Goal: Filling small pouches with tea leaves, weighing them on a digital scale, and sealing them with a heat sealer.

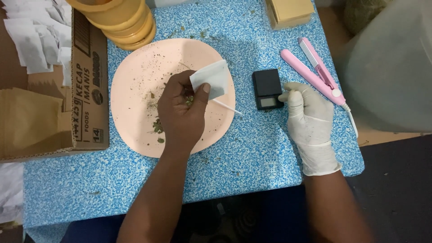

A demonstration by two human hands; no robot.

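Left hand (182, 110), bare, pinching a small white paper sachet (210, 79) between thumb and fingers, with bits of dried green herb (157, 127) under the palm, all above a pale pink plate (135, 72). A thin white stick (227, 107) lying on the plate rim. Right hand (308, 119), in a white glove, loosely curled and holding nothing, fingertips just beside a small black pocket scale (268, 88). Beyond, a pink mini heat sealer (315, 72) on the blue speckled tabletop (252, 153). Stacked yellow tubs (121, 20) and a cardboard box (87, 81) at far left.

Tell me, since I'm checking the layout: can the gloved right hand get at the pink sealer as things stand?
Probably yes. The right hand rests on the blue table just beside the pink sealer, with nothing lying between them; the small black scale sits on its other side.
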